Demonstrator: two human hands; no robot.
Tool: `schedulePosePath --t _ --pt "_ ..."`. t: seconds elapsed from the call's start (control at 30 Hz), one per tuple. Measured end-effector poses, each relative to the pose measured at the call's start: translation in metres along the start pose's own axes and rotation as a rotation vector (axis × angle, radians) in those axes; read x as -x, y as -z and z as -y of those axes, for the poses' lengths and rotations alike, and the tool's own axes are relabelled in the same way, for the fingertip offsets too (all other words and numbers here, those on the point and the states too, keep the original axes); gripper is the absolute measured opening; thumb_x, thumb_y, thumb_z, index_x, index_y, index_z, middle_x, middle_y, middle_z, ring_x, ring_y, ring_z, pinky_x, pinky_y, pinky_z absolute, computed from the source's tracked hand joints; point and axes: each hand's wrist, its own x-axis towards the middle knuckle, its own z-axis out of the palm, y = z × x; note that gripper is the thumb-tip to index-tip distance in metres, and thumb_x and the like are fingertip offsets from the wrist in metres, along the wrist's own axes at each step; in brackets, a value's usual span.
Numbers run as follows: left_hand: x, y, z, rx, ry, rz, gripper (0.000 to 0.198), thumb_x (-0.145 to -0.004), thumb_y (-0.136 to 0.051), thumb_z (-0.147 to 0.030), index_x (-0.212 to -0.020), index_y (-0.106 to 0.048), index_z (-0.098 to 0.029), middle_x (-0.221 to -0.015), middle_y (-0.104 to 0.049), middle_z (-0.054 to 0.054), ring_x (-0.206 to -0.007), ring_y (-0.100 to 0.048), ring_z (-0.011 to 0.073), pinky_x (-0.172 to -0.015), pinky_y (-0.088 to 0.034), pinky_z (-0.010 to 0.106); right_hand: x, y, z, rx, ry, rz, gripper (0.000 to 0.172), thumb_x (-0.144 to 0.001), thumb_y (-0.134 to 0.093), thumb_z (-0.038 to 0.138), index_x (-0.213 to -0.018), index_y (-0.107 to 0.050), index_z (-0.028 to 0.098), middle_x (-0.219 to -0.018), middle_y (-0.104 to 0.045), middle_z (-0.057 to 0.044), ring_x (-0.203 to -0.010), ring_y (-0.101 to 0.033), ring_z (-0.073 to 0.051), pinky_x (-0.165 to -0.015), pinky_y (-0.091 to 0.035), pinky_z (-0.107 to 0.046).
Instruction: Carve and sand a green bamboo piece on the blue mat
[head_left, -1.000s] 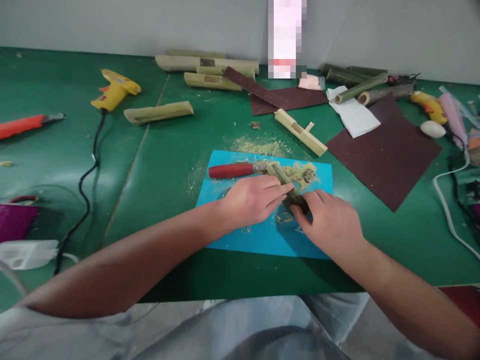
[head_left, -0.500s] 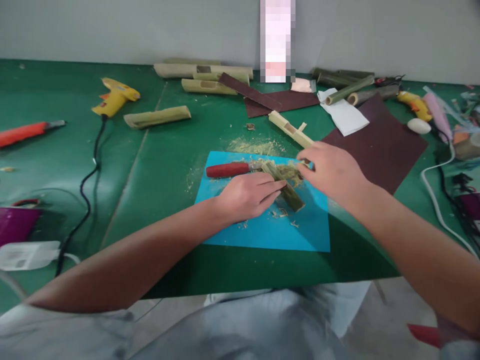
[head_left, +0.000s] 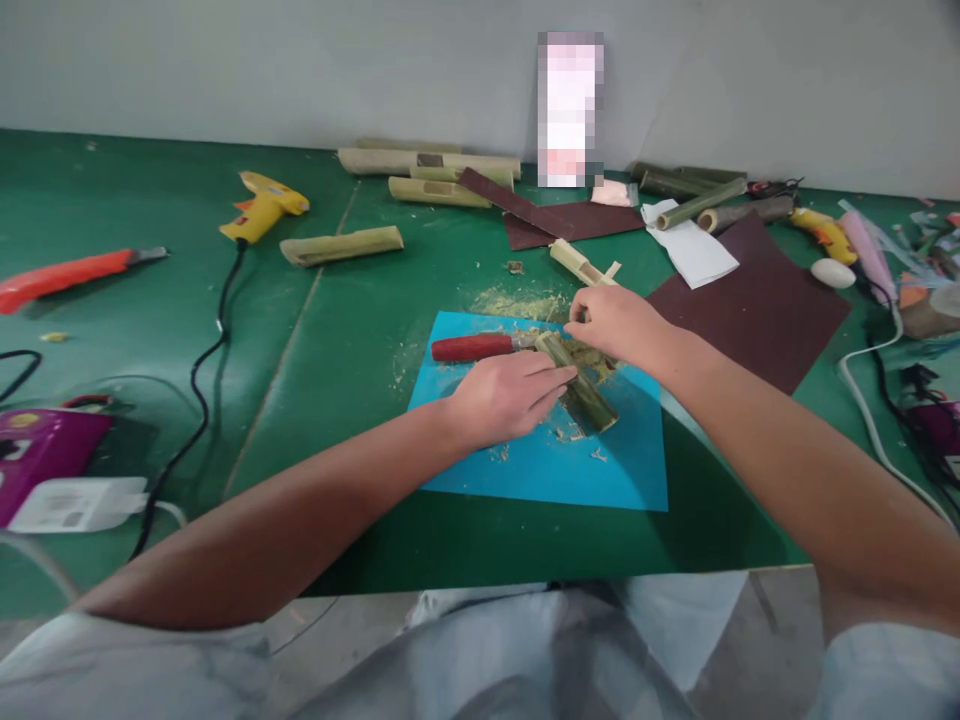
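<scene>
In the head view there are two hands and, under the left, one green tube (head_left: pixel 596 408). The left hand (head_left: pixel 517 395) grasps it at the side, fingers held together and tips on its upper half; the thumb is hidden. The right hand (head_left: pixel 611 320) is near the tube's far end, fingers curled inward over the shavings (head_left: pixel 592 358); whether they pinch anything I cannot tell.

The tube lies slantwise on one blue sheet (head_left: pixel 495 475), its near end uncovered. One chisel (head_left: pixel 471 348) with a red handle lies on the sheet, its blade running into the shavings beside the tube's far end. One notched piece (head_left: pixel 574 262) lies just beyond the right hand, which hides its nearer end.

Farther off, one pale piece (head_left: pixel 341 246) lies alone, four more bamboo pieces (head_left: pixel 382 162) sit at the back left, and at least four others (head_left: pixel 697 205) at the back right, overlapping. Three brown sheets (head_left: pixel 757 310) are spread about, one a strip; one white paper (head_left: pixel 694 248) partly covers the largest. There are two yellow glue guns (head_left: pixel 262 207), one orange knife (head_left: pixel 67 278) and one white egg-shaped thing (head_left: pixel 831 273). One pixelated panel (head_left: pixel 570 110) stands against the wall.
</scene>
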Motion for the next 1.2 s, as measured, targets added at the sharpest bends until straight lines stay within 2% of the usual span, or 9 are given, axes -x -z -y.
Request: schedulePosePath --t 0.33,0.4,0.5,0.57,0.7,0.87,0.97,1.03,1.2 --pt "0.001 0.0 0.001 -0.008 0.002 0.031 0.03 -0.1 -0.048 -0.023 -0.119 -0.068 -0.012 -0.097 -0.074 0.01 -0.087 -0.071 0.0188 -0.073 -0.061 0.03 -0.008 0.008 0.009 -0.084 -0.022 0.133 0.005 -0.075 -0.068 0.022 -0.071 -0.068 0.02 -0.075 -0.07 -0.005 -0.068 -0.061 -0.017 -0.057 -0.041 -0.03" --pt "0.001 0.0 0.001 -0.022 -0.001 0.035 0.031 -0.1 -0.047 -0.024 -0.12 -0.068 -0.012 -0.097 -0.073 0.01 -0.086 -0.071 0.0183 -0.073 -0.061 0.03 -0.008 0.009 0.01 -0.072 0.008 0.063 0.006 -0.077 -0.066 0.022 -0.079 -0.071 0.019 -0.084 -0.072 -0.007 -0.075 -0.062 -0.019 -0.061 -0.043 -0.031" --pt "0.0 -0.001 0.002 -0.027 -0.014 0.041 0.031 -0.1 -0.047 -0.024 -0.121 -0.068 -0.012 -0.096 -0.073 0.01 -0.085 -0.071 0.0178 -0.073 -0.061 0.029 -0.015 0.006 0.007 -0.001 0.131 -0.066 0.028 -0.082 -0.06 0.02 -0.108 -0.071 0.019 -0.101 -0.072 -0.008 -0.086 -0.063 -0.021 -0.067 -0.042 -0.031" --pt "0.0 -0.001 0.002 -0.03 -0.022 0.04 0.031 -0.1 -0.047 -0.024 -0.121 -0.067 -0.012 -0.095 -0.073 0.01 -0.085 -0.071 0.018 -0.072 -0.061 0.029 -0.022 0.004 0.006 0.109 0.21 -0.078 0.039 -0.085 -0.057 0.019 -0.123 -0.066 0.022 -0.11 -0.07 -0.008 -0.089 -0.062 -0.022 -0.067 -0.04 -0.032" --pt "0.0 -0.001 0.001 -0.035 -0.027 0.013 0.031 -0.1 -0.047 -0.023 -0.119 -0.068 -0.012 -0.094 -0.073 0.01 -0.085 -0.07 0.0189 -0.071 -0.061 0.031 -0.036 0.002 0.006 0.313 0.259 -0.024 0.028 -0.09 -0.05 0.022 -0.108 -0.071 0.02 -0.111 -0.069 -0.01 -0.088 -0.06 -0.023 -0.067 -0.038 -0.033" --pt "-0.001 -0.001 0.001 -0.017 -0.032 0.01 0.03 -0.1 -0.048 -0.022 -0.118 -0.068 -0.01 -0.094 -0.073 0.011 -0.086 -0.07 0.0204 -0.072 -0.061 0.032 -0.032 0.016 -0.001 0.41 0.293 -0.023 0.028 -0.094 -0.045 0.02 -0.103 -0.071 0.016 -0.108 -0.07 -0.012 -0.088 -0.059 -0.022 -0.064 -0.032 -0.032" --pt "-0.001 -0.001 0.001 -0.014 -0.035 0.019 0.031 -0.1 -0.047 -0.023 -0.119 -0.068 -0.01 -0.095 -0.073 0.012 -0.088 -0.071 0.0204 -0.074 -0.061 0.033 -0.018 0.027 -0.006 0.338 0.239 -0.131 0.027 -0.094 -0.047 0.026 -0.099 -0.072 0.017 -0.109 -0.07 -0.011 -0.085 -0.059 -0.021 -0.064 -0.031 -0.032" --pt "-0.001 -0.002 0.001 -0.027 -0.036 0.016 0.031 -0.1 -0.047 -0.023 -0.119 -0.068 -0.01 -0.095 -0.073 0.011 -0.088 -0.071 0.0201 -0.075 -0.061 0.032 -0.007 0.031 -0.006 0.209 0.224 -0.151 0.024 -0.092 -0.051 0.027 -0.092 -0.074 0.019 -0.102 -0.071 -0.008 -0.082 -0.059 -0.019 -0.064 -0.033 -0.031" --pt "0.0 -0.002 0.002 -0.046 -0.045 0.003 0.029 -0.1 -0.049 -0.024 -0.118 -0.068 -0.011 -0.095 -0.073 0.011 -0.087 -0.071 0.0195 -0.073 -0.061 0.031 0.005 0.03 -0.001 -0.069 0.26 0.109 0.023 -0.087 -0.061 0.036 -0.096 -0.076 0.021 -0.094 -0.073 -0.004 -0.076 -0.06 -0.015 -0.065 -0.04 -0.029"
